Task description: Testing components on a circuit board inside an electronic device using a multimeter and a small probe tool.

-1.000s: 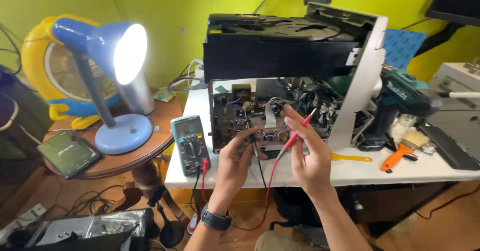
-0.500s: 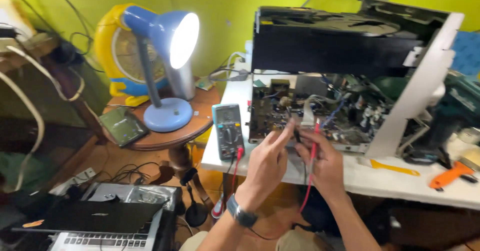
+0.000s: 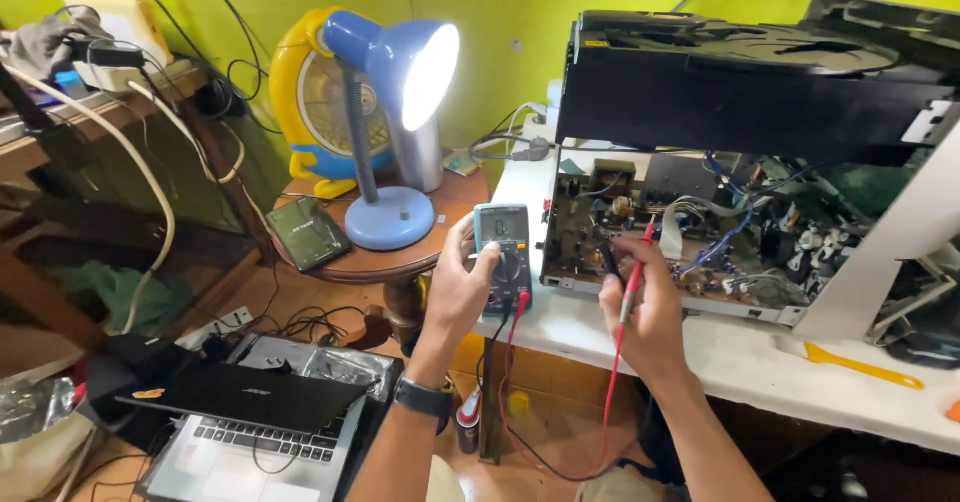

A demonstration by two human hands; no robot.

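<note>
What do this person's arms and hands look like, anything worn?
Both forearms are bare, with no sleeves in view and no gloves. The left hand has a dark wristwatch strapped at the wrist. The right hand and its wrist carry nothing that shows.

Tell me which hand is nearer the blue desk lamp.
Left. The left hand grips the multimeter just right of the blue desk lamp base; the right hand holds the probes at the circuit board, farther right.
</note>
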